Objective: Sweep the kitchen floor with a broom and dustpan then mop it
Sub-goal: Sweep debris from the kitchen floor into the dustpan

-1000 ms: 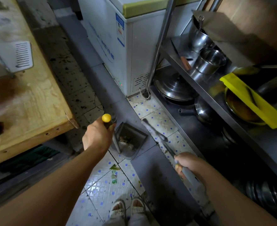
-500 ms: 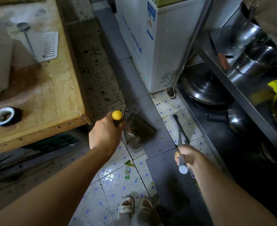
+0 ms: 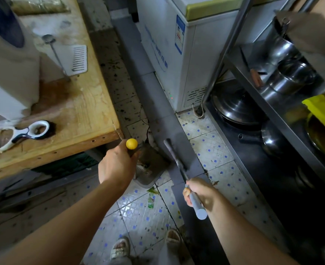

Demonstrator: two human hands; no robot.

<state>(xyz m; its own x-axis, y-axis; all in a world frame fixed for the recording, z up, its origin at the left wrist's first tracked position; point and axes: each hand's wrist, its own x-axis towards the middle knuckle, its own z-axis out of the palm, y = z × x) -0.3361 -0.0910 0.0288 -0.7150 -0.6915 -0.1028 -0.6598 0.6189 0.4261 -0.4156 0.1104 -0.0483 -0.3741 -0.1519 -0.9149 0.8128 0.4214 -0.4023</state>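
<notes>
Between the wooden table [image 3: 77, 115] and the steel shelf rack [image 3: 284, 119], the left hand [image 3: 117, 165] grips the dustpan's yellow-tipped handle [image 3: 132, 144], with the dustpan [image 3: 150, 169] on the tiled floor [image 3: 142, 213] below. The right hand [image 3: 201, 192] wraps around the grey broom handle [image 3: 196, 202]. A white chest freezer [image 3: 177, 54] narrows the aisle ahead; green scraps [image 3: 151, 196] lie just before the pan.

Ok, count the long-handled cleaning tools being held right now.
2. The dustpan handle with its yellow knob is gripped by the left hand; the grey broom handle is gripped by the right hand. Any others are out of view.
</notes>
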